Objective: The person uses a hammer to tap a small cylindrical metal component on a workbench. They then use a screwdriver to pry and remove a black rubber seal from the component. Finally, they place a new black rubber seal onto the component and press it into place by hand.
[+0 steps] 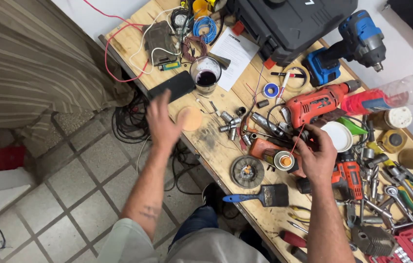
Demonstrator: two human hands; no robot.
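The right hand (317, 157) has its fingers clamped on a small spool (284, 160) with an orange core, held over the cluttered desk (216, 146) beside a red wire (298, 138). The left hand (161, 122) hangs with fingers apart, holding nothing, just beside a tan disc (190, 118). A tin can (206, 74) holds dark liquid. Two red drills (316, 103) (348, 174) lie near one blue driver (350, 46); one brush (261, 196) lies at the desk edge.

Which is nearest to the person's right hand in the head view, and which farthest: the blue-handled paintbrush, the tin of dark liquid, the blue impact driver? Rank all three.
Measured from the right hand:
1. Blue-handled paintbrush, just below-left, at the bench edge.
2. Tin of dark liquid, up-left.
3. Blue impact driver, top, beside the black case.
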